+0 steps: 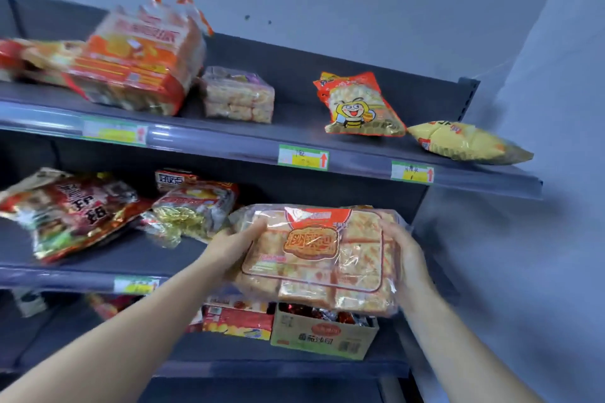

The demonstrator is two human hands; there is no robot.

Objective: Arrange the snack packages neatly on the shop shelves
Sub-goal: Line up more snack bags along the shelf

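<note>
Your left hand (236, 247) and right hand (404, 250) clamp opposite ends of flat crinkly clear-plastic cracker pack (322, 258), held in front of middle shelf (75, 273), right side. Square golden crackers inside. Glossy foil bags further left; cardboard box (322, 335) just below.

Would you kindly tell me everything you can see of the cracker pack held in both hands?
The cracker pack is a clear plastic bag of square golden crackers, with a red top label and an orange oval logo. It is held tilted in front of the middle shelf, left hand and right hand gripping its sides.
</note>
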